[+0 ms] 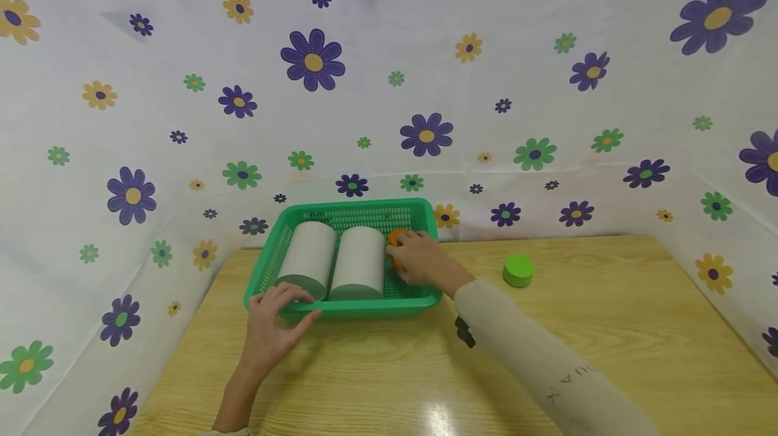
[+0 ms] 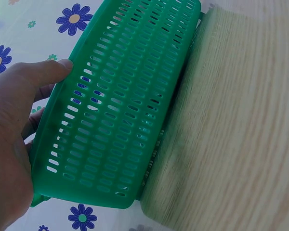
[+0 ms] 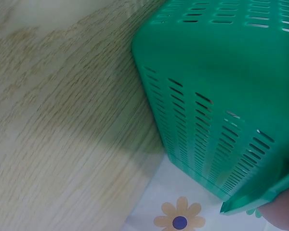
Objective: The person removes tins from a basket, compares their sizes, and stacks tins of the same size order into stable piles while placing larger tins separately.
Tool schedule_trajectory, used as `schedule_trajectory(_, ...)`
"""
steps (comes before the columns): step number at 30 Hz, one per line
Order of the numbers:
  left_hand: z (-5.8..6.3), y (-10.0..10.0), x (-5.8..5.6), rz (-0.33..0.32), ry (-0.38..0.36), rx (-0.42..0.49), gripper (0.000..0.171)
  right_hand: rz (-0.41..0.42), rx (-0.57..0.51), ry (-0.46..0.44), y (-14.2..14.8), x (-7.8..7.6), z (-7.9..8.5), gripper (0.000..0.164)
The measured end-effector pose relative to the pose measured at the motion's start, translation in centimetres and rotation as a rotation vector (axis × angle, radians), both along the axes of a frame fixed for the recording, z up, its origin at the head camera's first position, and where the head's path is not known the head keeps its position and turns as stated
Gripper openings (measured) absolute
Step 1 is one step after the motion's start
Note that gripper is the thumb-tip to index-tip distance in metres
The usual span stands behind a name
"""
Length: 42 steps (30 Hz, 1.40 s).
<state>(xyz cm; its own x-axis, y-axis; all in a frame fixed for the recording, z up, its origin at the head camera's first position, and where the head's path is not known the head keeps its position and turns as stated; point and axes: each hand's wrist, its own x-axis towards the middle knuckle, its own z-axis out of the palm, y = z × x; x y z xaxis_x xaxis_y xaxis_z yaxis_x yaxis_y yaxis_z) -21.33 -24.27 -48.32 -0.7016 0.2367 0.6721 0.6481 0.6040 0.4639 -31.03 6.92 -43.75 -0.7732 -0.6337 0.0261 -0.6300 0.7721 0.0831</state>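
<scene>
A green plastic basket (image 1: 377, 305) with slotted walls stands on the wooden table. Two white cylinders lie side by side inside it, the left one (image 1: 311, 254) and the middle one (image 1: 360, 260). At the basket's right end, my right hand (image 1: 428, 264) reaches in and grips an orange object (image 1: 397, 236), mostly hidden under the fingers. My left hand (image 1: 271, 328) holds the front rim near the left corner; in the left wrist view its thumb lies on the outer side and the fingers go behind the rim. Only a bit of the right hand (image 3: 285, 209) shows in the right wrist view.
A short, round, bright green object (image 1: 519, 270) stands on the wooden table (image 1: 583, 328), right of the basket. White cloth (image 1: 377, 44) printed with flowers hangs behind the table and along both sides.
</scene>
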Motion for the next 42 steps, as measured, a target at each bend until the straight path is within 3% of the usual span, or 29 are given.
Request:
schedule_trajectory(7,0.0,0.1,0.1,0.000,-0.001,0.001,0.026,-0.017,0.069,-0.008,-0.2,0.2,0.4,0.038)
schedule_trajectory(24,0.0,0.3,0.1,-0.003,-0.012,0.011,0.026,-0.023,0.099,-0.010,-0.3,0.0,0.0,0.024)
schedule_trajectory(35,-0.1,0.3,0.0,-0.006,0.012,0.014,0.027,0.042,-0.118,-0.068,0.7,0.5,0.7,0.033)
schedule_trajectory(42,0.0,0.1,0.0,-0.006,0.013,0.006,0.027,0.111,-0.260,-0.040,1.5,1.4,1.5,0.030)
